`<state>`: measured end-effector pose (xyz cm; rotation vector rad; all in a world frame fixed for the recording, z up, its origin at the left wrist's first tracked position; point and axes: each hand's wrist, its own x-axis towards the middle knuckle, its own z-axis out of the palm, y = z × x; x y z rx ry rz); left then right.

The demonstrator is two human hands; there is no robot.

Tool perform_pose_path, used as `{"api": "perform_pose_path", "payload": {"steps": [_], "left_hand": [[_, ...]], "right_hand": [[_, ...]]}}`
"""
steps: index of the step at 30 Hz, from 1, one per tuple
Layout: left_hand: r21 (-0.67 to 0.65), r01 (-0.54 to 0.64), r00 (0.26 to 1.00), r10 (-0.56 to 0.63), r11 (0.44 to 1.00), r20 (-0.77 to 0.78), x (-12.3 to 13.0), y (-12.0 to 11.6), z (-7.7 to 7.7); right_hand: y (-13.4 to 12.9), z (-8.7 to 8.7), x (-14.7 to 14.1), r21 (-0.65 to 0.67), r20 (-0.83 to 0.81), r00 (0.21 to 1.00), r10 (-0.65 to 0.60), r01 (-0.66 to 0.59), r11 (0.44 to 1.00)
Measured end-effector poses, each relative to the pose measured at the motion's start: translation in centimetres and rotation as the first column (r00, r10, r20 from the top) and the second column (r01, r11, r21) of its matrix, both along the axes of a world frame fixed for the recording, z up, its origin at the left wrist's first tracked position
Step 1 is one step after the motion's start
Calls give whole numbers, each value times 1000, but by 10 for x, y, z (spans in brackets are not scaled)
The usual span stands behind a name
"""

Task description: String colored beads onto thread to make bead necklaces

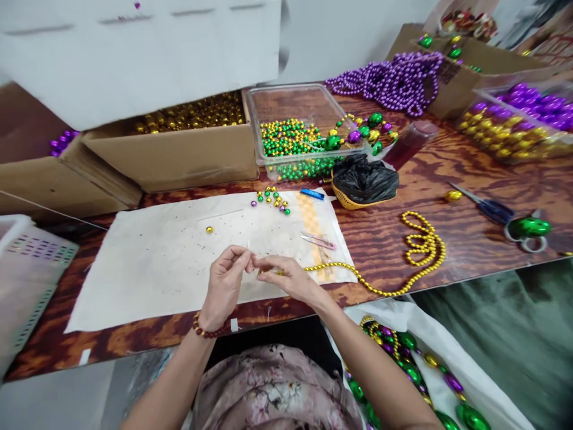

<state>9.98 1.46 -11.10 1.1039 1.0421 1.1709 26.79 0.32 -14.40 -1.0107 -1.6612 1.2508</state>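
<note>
Working over wood-grained bench [474, 233] spread with white cloth [147, 263]. Trailing gold bead string [394, 294] from right hand [289, 276], over cloth's right edge, into loose loops on bench. Holding string's near end in right hand's grip with fingers drawn together; pinching thumb to fingers with left hand [227, 276] just beside, contents too small to tell. Facing loose beads [268, 200] near cloth's far edge, pink-handled snips [323, 242] at right, single gold bead [209, 229] at left.
</note>
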Motion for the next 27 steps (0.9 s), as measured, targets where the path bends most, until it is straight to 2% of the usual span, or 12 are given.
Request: {"api": "perform_pose_path", "payload": {"steps": [2, 3, 6, 7, 9, 11, 13, 15, 19, 21, 24, 27], "left_hand": [[66, 37, 976, -22, 997, -217, -11, 3, 2], [108, 92, 931, -47, 990, -363, -16, 5, 2], [169, 372, 678, -143, 913, -721, -28, 7, 3], [166, 456, 600, -164, 875, -783, -30, 7, 3], [132, 567, 490, -204, 813, -847, -32, 8, 3], [77, 619, 441, -265, 782, -858, -35, 10, 6], [29, 639, 447, -340, 769, -827, -41, 13, 10], [18, 621, 496, -375, 784, -783, -52, 16, 15], [44, 491, 628, -318, 870, -710, -85, 18, 25], [38, 419, 670, -281, 907, -687, -105, 16, 30], [5, 319, 684, -227, 948, -693, -140, 9, 35], [-17, 247, 652, -179, 969, -737, -176, -3, 37]], "right_hand": [[-1, 0, -7, 42, 110, 993, -31, 27, 999], [-1, 0, -10, 71, 178, 983, -53, 41, 997], [-6, 3, -16, 170, 365, 920, -143, 86, 982], [-8, 5, -17, 192, 426, 889, -171, 95, 977], [-12, 9, -17, 218, 539, 819, -198, 92, 972], [-15, 13, -12, 230, 623, 762, -177, 37, 972], [-18, 18, 3, 226, 674, 727, -131, -35, 973], [-24, 23, 27, 200, 711, 696, -100, -63, 978], [-42, 30, 81, 114, 771, 631, -82, -11, 993], [-50, 29, 98, 75, 774, 631, -55, -5, 997], [-61, 25, 101, 62, 736, 677, -26, -30, 998], [-69, 18, 79, 121, 655, 756, -12, -89, 989]]}}
